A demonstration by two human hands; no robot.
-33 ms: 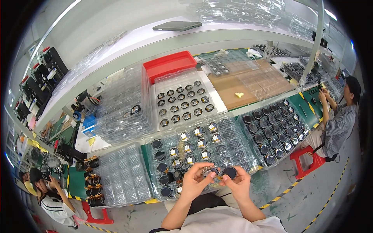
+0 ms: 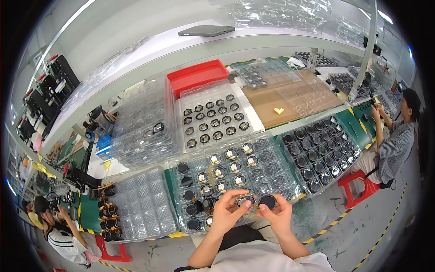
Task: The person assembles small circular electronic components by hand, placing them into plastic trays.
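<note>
My left hand (image 2: 230,209) is closed, its thumb and fingers pinching a round metal-rimmed part (image 2: 245,200). Beside it, my right hand (image 2: 278,214) grips a round black disc (image 2: 268,201) by its edge. The two pieces are close together; whether they touch, I cannot tell. Both hands are above the near edge of a clear plastic tray (image 2: 276,170). In that tray lie round modules with white labels (image 2: 235,167), and a column of black round parts (image 2: 186,182) runs down its left side. My left hand partly hides the tray's near row.
To the right sits a tray full of black discs (image 2: 310,143); to the left, a clear tray (image 2: 145,204) with black parts along its edge. Behind are stacked clear trays (image 2: 145,122), a white-backed tray of round parts (image 2: 217,102) and a red bin (image 2: 198,75). Co-workers (image 2: 398,145) sit on both sides.
</note>
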